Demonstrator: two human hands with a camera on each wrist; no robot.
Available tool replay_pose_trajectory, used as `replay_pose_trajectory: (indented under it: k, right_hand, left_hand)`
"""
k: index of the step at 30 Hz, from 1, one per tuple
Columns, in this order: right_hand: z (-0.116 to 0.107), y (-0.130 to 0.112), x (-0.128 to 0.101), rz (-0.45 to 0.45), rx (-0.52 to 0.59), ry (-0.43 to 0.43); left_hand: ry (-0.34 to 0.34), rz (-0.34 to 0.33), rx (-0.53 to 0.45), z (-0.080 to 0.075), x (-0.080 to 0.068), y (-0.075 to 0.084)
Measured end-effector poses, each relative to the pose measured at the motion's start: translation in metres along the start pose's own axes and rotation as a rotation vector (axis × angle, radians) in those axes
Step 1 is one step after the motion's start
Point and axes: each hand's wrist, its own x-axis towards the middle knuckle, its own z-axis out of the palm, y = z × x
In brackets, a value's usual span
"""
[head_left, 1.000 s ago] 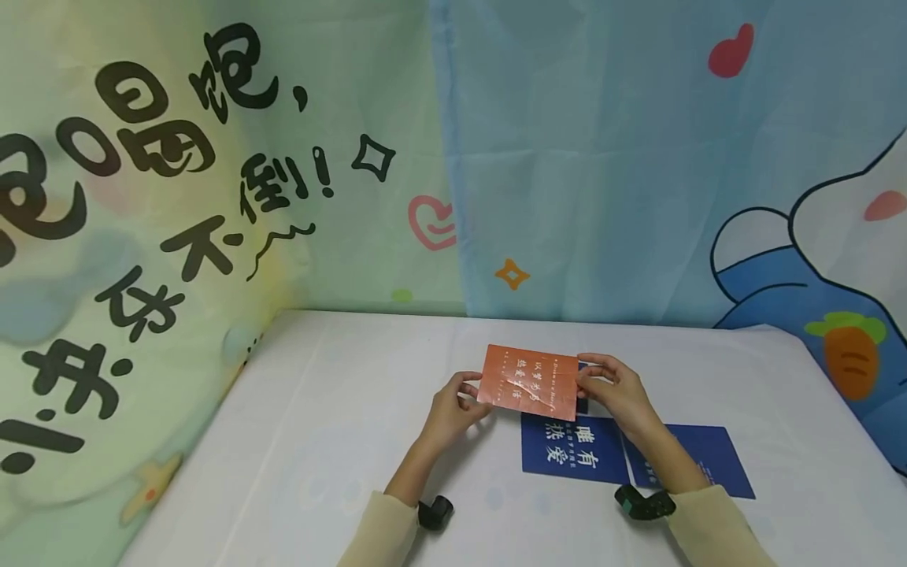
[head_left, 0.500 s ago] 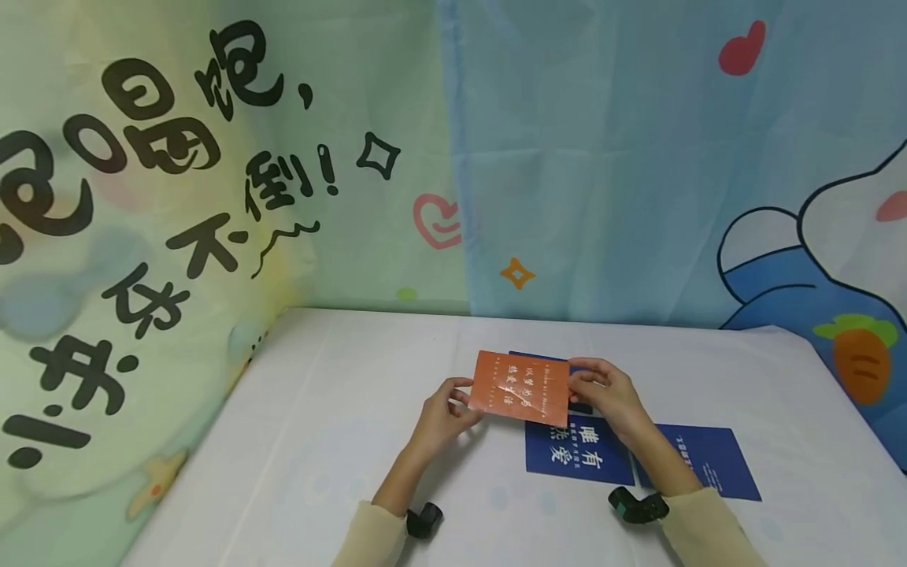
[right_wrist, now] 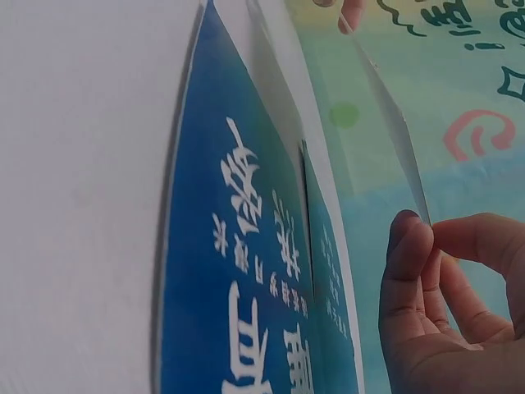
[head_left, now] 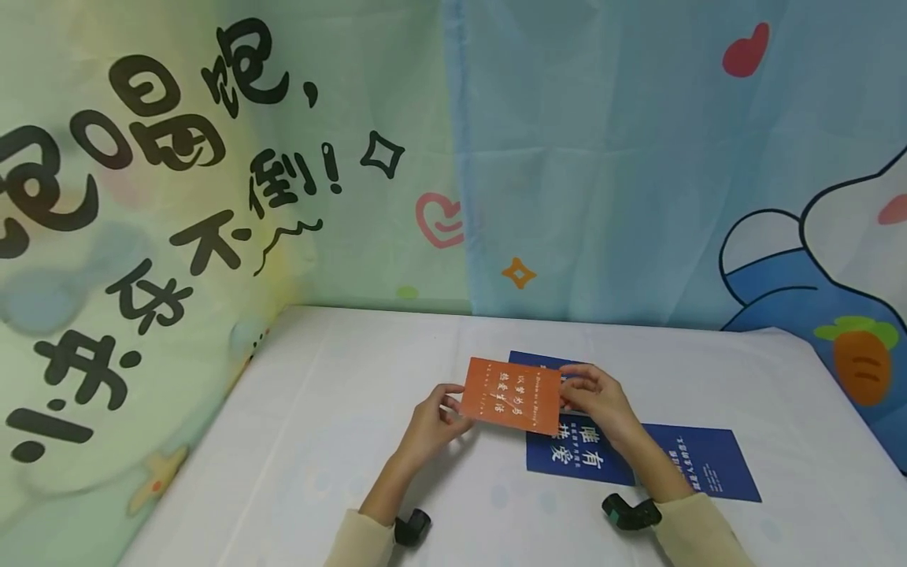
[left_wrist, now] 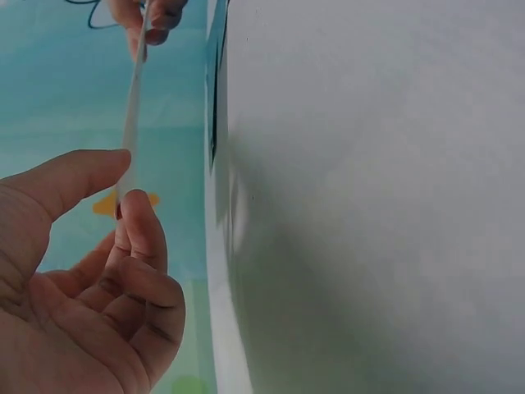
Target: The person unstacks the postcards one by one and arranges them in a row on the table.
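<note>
An orange card (head_left: 512,395) with white lettering is held up above the table between both hands. My left hand (head_left: 431,424) pinches its left edge between thumb and fingers; in the left wrist view the card (left_wrist: 134,107) appears edge-on in that pinch. On the opposite side my right hand (head_left: 601,400) pinches the right edge, which the right wrist view also shows edge-on. Beneath and behind lie blue cards: one (head_left: 581,461) with large white characters, one (head_left: 719,465) to its right partly behind the right forearm, and one (head_left: 527,358) farther back, mostly covered.
A white cloth covers the table (head_left: 319,441). A printed curtain (head_left: 602,157) with cartoon figures and lettering hangs behind and to the left. Black wrist cameras (head_left: 413,528) sit on both wrists.
Both hands have moved the orange card left and slightly toward the person. More of the rear blue card now shows behind it. The head view has shifted a little.
</note>
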Motion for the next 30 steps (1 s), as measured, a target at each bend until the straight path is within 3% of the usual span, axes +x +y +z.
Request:
replay_pose_trajectory:
  k: [19, 30]
  right_hand:
    - [0.021, 0.003, 0.0, -0.004, -0.051, -0.036]
    - [0.025, -0.003, 0.0, 0.017, -0.099, -0.13]
  left_hand:
    - [-0.064, -0.026, 0.014, -0.023, -0.015, -0.009]
    - [-0.073, -0.035, 0.142, -0.032, -0.021, -0.008]
